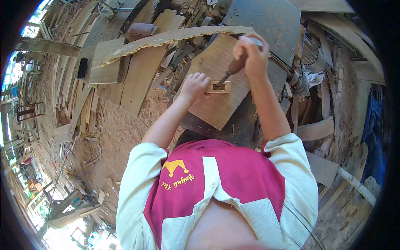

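Gripping chisel in right hand, slotted block under left

My right hand (251,56) wraps tight round the handle of a chisel-like tool (236,65); my left hand (195,87) clamps the left end of a small slotted block (227,87), thumb mostly hidden. Tool slants down and left, butt end up by my fist, blade tip at the slot; depth, can't tell. Block's long axis runs left-right, slot along it. Block sits on a broad board (221,111), one corner toward me.

Around: long rough-edged plank (166,38) passes just beyond my right hand, contact unclear; dark flat panel (266,21) farther off; metal hardware (296,82) right of my forearm; loose boards (141,85) at left. My left fingers cover the block's left end, fist hides part of the handle.

Pose: both forearms reach forward and converge; left fingers curled, knuckles up, right fist higher.
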Demonstrator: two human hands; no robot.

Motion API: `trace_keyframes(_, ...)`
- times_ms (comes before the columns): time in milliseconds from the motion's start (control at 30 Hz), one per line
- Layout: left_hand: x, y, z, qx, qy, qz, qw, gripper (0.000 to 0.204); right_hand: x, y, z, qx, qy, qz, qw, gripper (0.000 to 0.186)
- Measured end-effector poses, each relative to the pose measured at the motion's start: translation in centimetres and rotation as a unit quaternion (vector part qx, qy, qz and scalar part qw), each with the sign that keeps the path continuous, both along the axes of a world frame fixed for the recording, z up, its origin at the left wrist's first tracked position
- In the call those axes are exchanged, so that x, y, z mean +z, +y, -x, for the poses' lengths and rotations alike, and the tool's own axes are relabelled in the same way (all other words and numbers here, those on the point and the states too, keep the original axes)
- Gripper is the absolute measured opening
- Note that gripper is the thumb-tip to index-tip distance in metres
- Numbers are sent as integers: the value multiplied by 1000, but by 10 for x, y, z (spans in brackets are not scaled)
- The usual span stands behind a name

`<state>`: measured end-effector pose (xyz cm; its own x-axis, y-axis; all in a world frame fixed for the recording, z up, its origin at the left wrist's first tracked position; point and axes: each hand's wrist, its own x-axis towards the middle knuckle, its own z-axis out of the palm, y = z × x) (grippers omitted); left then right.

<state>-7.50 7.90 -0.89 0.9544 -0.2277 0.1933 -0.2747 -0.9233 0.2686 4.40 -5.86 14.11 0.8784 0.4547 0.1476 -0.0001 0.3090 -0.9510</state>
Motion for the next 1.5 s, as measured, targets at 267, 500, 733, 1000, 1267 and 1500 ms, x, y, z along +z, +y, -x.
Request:
trace_keyframes(267, 1, -2, -1, 7, 5, 16, 1000, 49, 2, -35, 27, -128, -12, -114, 985, 13)
trace_keyframes(500, 5, -4, 1, 27, 20, 10, 999, 50, 11, -3, 34, -69, -6, 7, 998, 15)
trace_keyframes(733, 6, -4, -1, 19, 7, 22, 1000, 49, 15, -9, 21, 104, -14, 23, 994, 15)
trace_keyframes(1000, 5, -8, 1, 30, 19, 37, 999, 51, 13, -3, 1, 195, -19, 25, 980, 17)
trace_keyframes(1267, 5, -8, 1, 28, 15, 37, 999, 53, 16, -11, 2, 234, -48, 29, 971, 18)
trace_keyframes(1500, 4, -11, 2, 47, 27, 28, 998, 54, 20, -15, 6, 268, -70, 54, 959, 17)
